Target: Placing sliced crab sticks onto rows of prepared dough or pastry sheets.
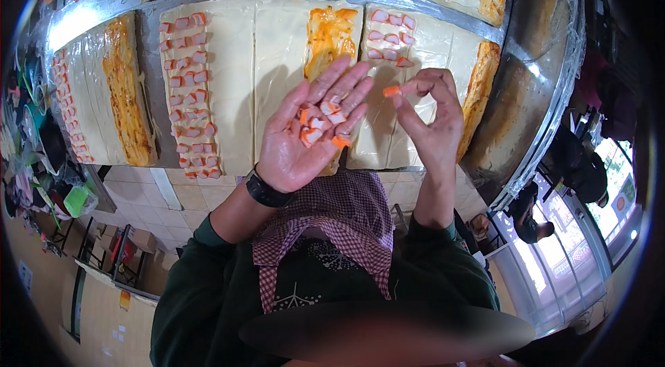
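The left hand (308,133) lies palm up with fingers spread, pointing toward one o'clock, and cradles a small heap of crab stick pieces (320,124) on its palm and finger bases; a black wristband (266,192) sits at its seven o'clock. The right hand (431,118) is raised beside it at three o'clock, thumb and forefinger pressed together on a single orange piece (392,91), whose long axis seems to run nine to three, though it is too small to be sure. Both hands hover over pale dough sheets (277,55) on a steel table (533,76). At nine o'clock one strip (190,93) already carries two rows of pieces running twelve to six; another short batch (389,38) lies at twelve o'clock of the right hand. Bare dough stays open between these, and the table's curved rim runs down at four o'clock
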Motion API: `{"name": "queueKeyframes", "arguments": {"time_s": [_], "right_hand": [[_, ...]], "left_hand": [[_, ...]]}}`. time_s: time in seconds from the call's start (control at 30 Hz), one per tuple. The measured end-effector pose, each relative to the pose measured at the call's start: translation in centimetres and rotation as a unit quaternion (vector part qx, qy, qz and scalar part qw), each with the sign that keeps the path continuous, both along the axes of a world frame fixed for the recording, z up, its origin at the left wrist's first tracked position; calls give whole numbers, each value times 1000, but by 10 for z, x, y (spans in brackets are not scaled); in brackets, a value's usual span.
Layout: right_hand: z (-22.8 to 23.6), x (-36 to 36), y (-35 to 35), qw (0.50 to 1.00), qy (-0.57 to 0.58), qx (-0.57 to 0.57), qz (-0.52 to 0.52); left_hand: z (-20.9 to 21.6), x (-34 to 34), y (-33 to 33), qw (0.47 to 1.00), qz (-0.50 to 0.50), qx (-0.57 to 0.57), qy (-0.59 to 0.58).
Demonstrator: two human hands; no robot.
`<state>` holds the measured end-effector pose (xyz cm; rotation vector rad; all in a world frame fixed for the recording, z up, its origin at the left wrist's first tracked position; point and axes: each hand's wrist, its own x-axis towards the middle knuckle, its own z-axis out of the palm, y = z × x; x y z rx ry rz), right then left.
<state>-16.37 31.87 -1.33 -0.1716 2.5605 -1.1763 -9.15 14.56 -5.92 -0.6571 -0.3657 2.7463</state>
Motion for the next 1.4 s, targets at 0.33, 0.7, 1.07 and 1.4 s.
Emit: {"name": "queueKeyframes", "arguments": {"time_s": [0.33, 0.7, 1.07, 1.4], "right_hand": [[-33, 2, -9, 958, 191, 205, 61], [6, 16, -24, 984, 92, -16, 153], [-3, 12, -13, 982, 159, 33, 101], [-25, -2, 16, 936, 245, 207, 142]], "left_hand": [[5, 1, -17, 999, 43, -15, -6], [5, -8, -11, 998, 58, -26, -6], [4, -6, -11, 996, 81, 25, -9], [7, -8, -14, 997, 73, -26, -18]]}}
